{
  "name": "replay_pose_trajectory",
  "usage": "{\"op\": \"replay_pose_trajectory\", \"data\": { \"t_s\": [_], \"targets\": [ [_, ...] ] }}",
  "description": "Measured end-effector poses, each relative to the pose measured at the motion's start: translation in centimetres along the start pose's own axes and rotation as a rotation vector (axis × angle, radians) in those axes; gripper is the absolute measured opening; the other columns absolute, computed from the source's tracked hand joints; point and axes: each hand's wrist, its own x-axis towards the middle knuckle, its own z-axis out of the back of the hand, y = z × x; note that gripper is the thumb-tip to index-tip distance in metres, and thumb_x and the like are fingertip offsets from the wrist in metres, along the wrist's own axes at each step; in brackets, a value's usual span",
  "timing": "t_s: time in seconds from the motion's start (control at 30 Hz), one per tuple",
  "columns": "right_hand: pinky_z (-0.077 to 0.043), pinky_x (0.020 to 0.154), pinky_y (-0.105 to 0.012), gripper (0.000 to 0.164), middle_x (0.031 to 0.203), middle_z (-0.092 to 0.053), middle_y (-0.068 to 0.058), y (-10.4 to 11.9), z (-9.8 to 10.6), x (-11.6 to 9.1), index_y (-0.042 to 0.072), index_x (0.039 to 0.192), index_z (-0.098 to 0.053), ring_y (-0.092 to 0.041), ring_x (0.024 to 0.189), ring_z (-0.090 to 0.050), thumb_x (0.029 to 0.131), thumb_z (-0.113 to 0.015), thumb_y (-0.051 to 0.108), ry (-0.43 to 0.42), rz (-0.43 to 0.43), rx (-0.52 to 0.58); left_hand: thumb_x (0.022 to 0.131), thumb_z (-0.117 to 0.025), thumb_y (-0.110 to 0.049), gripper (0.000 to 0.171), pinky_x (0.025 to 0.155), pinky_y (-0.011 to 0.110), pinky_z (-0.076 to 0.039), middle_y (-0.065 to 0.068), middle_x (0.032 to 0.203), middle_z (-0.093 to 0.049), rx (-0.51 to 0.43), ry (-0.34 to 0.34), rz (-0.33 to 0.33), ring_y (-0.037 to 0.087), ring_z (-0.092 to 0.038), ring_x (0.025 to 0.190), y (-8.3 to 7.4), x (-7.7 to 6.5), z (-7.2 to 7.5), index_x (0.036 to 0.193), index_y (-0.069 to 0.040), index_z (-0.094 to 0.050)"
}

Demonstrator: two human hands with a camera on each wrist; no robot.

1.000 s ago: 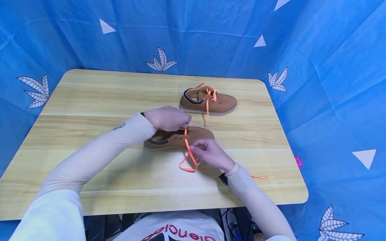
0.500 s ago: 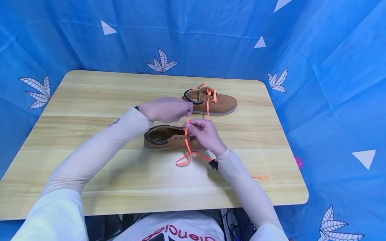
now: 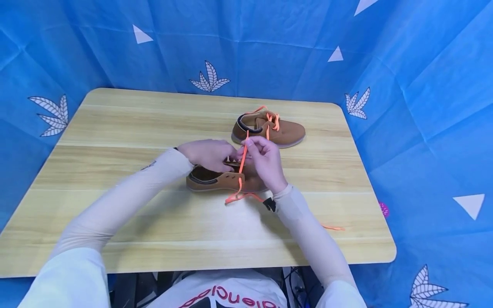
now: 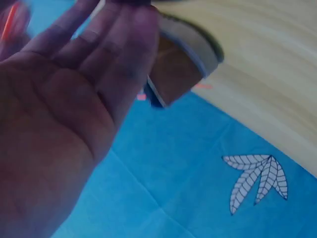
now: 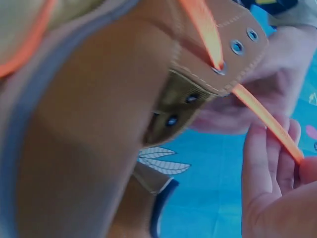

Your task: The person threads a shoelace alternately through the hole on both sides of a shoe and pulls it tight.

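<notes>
A brown shoe (image 3: 215,179) lies on its side mid-table, heel to the left. My left hand (image 3: 215,155) is on its upper, with the fingers at the eyelet flap. An orange lace (image 3: 241,171) runs up through an eyelet, and my right hand (image 3: 256,156) pinches it just above the shoe. Slack lace lies in front of the shoe, with an end trailing on the table at the right (image 3: 332,227). In the right wrist view the lace (image 5: 257,111) leaves the flap of the shoe (image 5: 99,124) and runs to my right hand (image 5: 277,173). The left wrist view shows my left hand (image 4: 74,104) by the shoe's heel (image 4: 181,69).
A second brown shoe (image 3: 285,132) with orange laces stands behind the near one, toe to the right. The wooden table (image 3: 115,128) is ringed by blue cloth walls (image 3: 423,128). Its front edge is close to my body.
My right hand rose from the table in front of the shoe to above it, pulling the lace up. The lace loop on the table shrank. The left hand stayed at the shoe.
</notes>
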Motion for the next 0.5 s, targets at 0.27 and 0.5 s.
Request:
{"op": "replay_pose_trajectory", "data": {
  "t_s": [0.27, 0.5],
  "targets": [
    [-0.061, 0.065, -0.039, 0.034, 0.074, -0.067, -0.002, 1.5, 0.1, 1.4, -0.009, 0.109, -0.062, -0.013, 0.064, -0.067, 0.099, -0.059, 0.023, -0.060, 0.035, 0.036, 0.093, -0.067, -0.027, 0.016, 0.057, 0.027, -0.042, -0.002, 0.066, -0.058, 0.151, -0.103, -0.077, 0.013, -0.051, 0.058, -0.5, 1.0, -0.8, 0.086, -0.013, -0.070],
    [-0.060, 0.060, -0.031, 0.035, 0.072, -0.065, -0.003, 2.9, 0.2, 2.3, -0.013, 0.110, -0.061, -0.012, 0.060, -0.064, 0.099, -0.059, 0.020, -0.073, 0.049, 0.064, 0.096, -0.061, -0.015, 0.023, 0.054, 0.023, -0.038, -0.004, 0.060, -0.050, 0.022, -0.112, -0.150, 0.009, -0.045, 0.053, 0.3, 1.0, -0.8, 0.076, -0.008, -0.069]
  ]
}}
